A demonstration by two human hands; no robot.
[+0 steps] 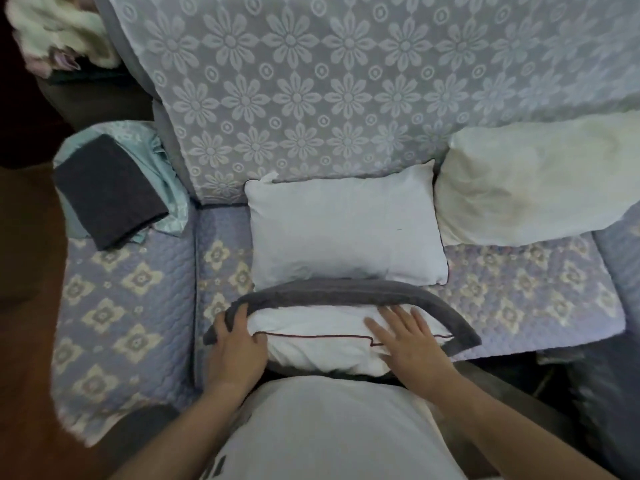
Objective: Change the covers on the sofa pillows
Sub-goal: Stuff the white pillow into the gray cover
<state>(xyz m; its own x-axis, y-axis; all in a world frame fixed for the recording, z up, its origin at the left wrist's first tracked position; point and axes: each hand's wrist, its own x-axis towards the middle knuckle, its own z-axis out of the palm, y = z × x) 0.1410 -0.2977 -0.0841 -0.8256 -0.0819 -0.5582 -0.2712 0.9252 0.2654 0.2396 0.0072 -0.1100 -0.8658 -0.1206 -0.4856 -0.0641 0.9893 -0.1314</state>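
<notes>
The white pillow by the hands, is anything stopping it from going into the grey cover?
Nothing visible does. The left hand holds the grey cover open, and the right hand presses the white pillow.

We stood before the sofa [519,289], pressing a pillow [322,351] at the seat's front edge, its cover [346,294] half around it. Our left hand [235,348] gripped the cover's left end; our right hand [412,341] lay flat on the pillow. Behind it a second pillow [346,230] leaned on the backrest [311,81], a third pillow [536,181] to its right. On the left armrest [121,306] lay folded cloths [110,192], perhaps spare covers.
</notes>
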